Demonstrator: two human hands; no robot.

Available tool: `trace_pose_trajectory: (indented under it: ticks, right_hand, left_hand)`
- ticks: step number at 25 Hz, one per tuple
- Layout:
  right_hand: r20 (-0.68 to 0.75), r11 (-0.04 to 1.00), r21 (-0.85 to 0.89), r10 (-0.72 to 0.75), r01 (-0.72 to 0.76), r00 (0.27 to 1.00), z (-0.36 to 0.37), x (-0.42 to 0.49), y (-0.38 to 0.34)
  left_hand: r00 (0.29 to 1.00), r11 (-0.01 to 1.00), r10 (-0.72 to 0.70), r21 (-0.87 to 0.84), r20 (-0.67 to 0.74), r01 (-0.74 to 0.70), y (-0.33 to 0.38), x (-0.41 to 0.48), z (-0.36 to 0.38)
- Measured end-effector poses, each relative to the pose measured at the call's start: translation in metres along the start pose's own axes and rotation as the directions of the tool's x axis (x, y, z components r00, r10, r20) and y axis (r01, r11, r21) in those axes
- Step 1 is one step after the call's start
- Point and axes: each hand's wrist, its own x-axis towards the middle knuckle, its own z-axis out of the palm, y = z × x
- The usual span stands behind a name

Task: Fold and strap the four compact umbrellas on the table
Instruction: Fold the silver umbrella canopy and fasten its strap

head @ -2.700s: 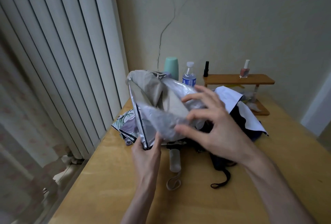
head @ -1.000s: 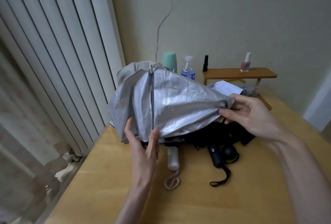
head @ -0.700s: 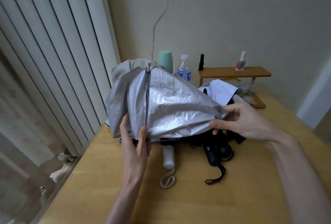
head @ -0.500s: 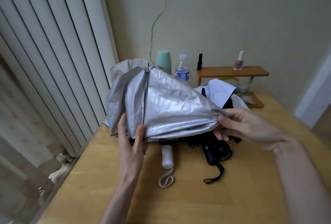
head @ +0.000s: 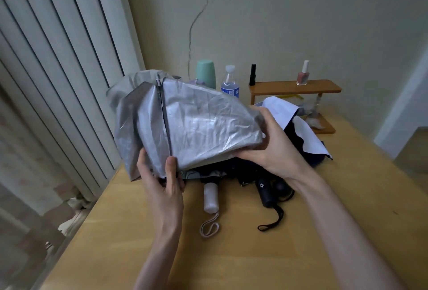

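I hold a silver umbrella (head: pixel 199 125) with a crinkled canopy above the wooden table (head: pixel 231 255). My left hand (head: pixel 164 183) grips its lower end, thumb on a dark rib. My right hand (head: pixel 275 143) clasps the gathered canopy fabric at its right side. Under it lie other umbrellas: one with a white handle (head: pixel 210 197) and a pale wrist loop, one with a black handle (head: pixel 265 191) and a black strap, and a dark navy and white canopy (head: pixel 301 127) at the right. A further umbrella is mostly hidden.
Against the back wall stand a mint green cup (head: pixel 206 73), a water bottle (head: pixel 229 83) and a small wooden shelf (head: pixel 294 87) with a black bottle and a pink nail polish. White vertical blinds (head: pixel 58 81) run along the left table edge.
My right hand slid leftward along the silver canopy and bunched its fabric together. The canopy is now more compact. My left hand kept its grip at the lower end.
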Motion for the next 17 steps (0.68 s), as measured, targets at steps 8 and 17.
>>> trace_pose_trajectory:
  ticks: [8, 17]
  right_hand:
    - [-0.495, 0.996, 0.057, 0.086, -0.066, 0.865, 0.032, -0.001, 0.011]
    - [-0.515, 0.961, -0.107, 0.164, -0.253, 0.841, 0.011, -0.030, 0.016]
  left_hand:
    - [0.994, 0.996, 0.042, 0.083, -0.098, -0.034, -0.001, -0.012, 0.008]
    - [0.999, 0.997, 0.035, 0.064, -0.039, -0.033, -0.019, -0.011, 0.016]
